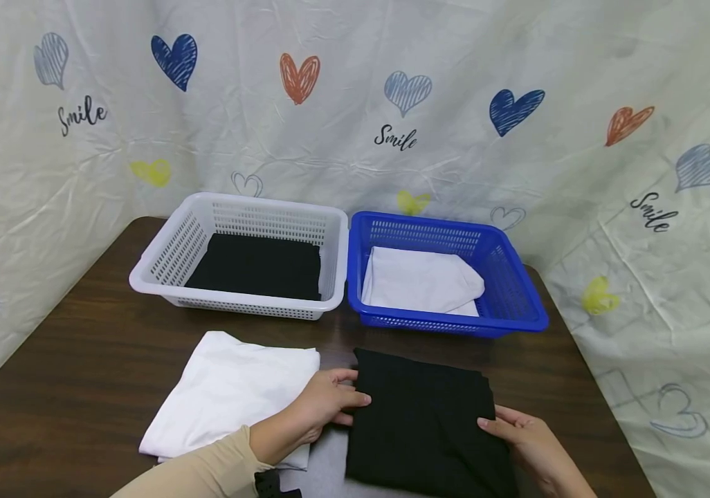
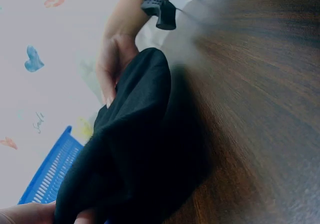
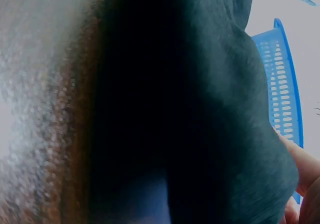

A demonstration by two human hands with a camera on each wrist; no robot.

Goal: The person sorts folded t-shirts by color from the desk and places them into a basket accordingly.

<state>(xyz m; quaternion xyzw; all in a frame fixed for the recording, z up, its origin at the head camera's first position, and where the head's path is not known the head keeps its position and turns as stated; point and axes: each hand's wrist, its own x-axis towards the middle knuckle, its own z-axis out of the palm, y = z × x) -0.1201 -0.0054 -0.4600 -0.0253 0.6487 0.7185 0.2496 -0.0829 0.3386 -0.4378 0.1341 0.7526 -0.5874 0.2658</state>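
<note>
A folded black cloth (image 1: 423,422), which looks like a garment, is held at its two sides between my hands near the table's front. My left hand (image 1: 324,401) pinches its left edge, thumb on top and fingers beneath. At the right edge my right hand (image 1: 526,439) grips it the same way, thumb over the fabric. In the left wrist view the black cloth (image 2: 125,134) stands above the wood surface and sags between the hands. To the left of it lies a folded white cloth (image 1: 237,387), partly behind my left forearm.
A white basket (image 1: 237,304) at the back left holds folded black cloth (image 1: 255,266). Beside it a blue basket (image 1: 448,321) contains folded white cloth (image 1: 420,280). Both stand on the dark wooden table (image 1: 68,360), before a white curtain (image 1: 342,138) printed with hearts.
</note>
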